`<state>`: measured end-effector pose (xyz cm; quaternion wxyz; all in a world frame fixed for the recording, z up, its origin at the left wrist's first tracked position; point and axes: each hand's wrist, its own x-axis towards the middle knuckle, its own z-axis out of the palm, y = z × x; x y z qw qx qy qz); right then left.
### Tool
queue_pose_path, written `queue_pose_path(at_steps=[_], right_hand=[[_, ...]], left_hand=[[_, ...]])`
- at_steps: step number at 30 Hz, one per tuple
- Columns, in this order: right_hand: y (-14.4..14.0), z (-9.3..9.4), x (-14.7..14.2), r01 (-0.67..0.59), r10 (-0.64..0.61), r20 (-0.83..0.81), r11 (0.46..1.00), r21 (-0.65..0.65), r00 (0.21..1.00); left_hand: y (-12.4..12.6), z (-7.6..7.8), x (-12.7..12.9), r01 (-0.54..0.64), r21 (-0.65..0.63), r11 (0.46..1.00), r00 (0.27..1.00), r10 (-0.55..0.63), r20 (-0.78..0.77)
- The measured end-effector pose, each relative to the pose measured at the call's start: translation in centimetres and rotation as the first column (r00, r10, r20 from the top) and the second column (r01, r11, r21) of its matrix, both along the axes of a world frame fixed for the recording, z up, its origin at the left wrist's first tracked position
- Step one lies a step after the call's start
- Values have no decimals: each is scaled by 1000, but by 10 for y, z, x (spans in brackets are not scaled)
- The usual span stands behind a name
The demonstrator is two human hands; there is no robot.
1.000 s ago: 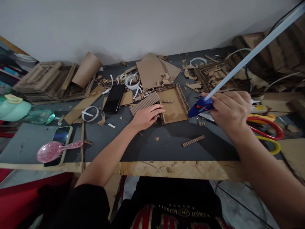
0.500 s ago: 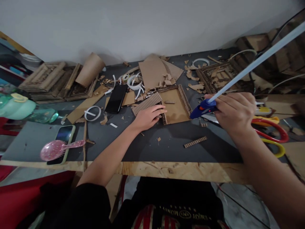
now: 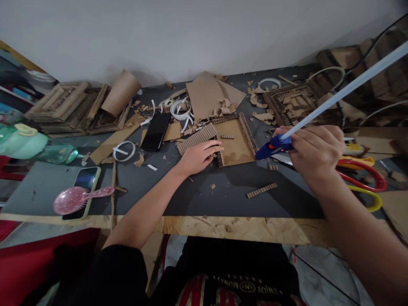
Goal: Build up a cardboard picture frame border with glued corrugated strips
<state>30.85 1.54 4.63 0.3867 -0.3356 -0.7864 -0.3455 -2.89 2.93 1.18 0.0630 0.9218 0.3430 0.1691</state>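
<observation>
My right hand (image 3: pixel 317 146) is wrapped round a blue glue gun (image 3: pixel 274 146); a long whitish glue stick (image 3: pixel 347 87) runs up out of its back. The gun's nozzle touches or hovers by the near right corner of a shallow cardboard frame (image 3: pixel 237 151) with corrugated strip walls. Bent over the frame's left wall are the fingers of my left hand (image 3: pixel 200 157), gripping it; the thumb is partly hidden. Inside the frame lies a short corrugated strip (image 3: pixel 227 136). A corrugated cardboard piece (image 3: pixel 197 138) sits beside my left hand, and a loose strip (image 3: pixel 261 190) lies nearer the table edge.
Red-handled scissors (image 3: pixel 376 178) and a yellow handle (image 3: pixel 371 199) lie under my right wrist. Left are a black phone (image 3: pixel 156 131), a white tape ring (image 3: pixel 124 151) and a pink hairbrush (image 3: pixel 72 200) on another phone. Cardboard frames (image 3: pixel 60 104) are stacked at back left.
My right hand and the glue gun have shifted very slightly to the right, and the glue stick has tipped a little lower. The left hand stays on the frame.
</observation>
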Motion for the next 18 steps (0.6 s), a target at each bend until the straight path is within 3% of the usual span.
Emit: queue_pose_path(at_steps=[5,10,13,16,18], right_hand=[[-3,8,-4,-6,4,58,1000,23,998],[-10,16,-7,-40,17,220,994,101,975],[-9,12,-7,34,-46,196,997,66,980],[1,6,-1,241,-253,-58,958,-153,966],[8,3,6,329,-449,-218,842,-428,867]], left_hand=[[1,-2,0,6,23,1000,1000,-7,18],[1,-3,0,10,25,1000,1000,-10,10],[1,-3,0,-1,17,1000,1000,1,11],[1,-3,0,-13,8,1000,1000,13,-3],[1,-2,1,-12,3,1000,1000,12,-18]])
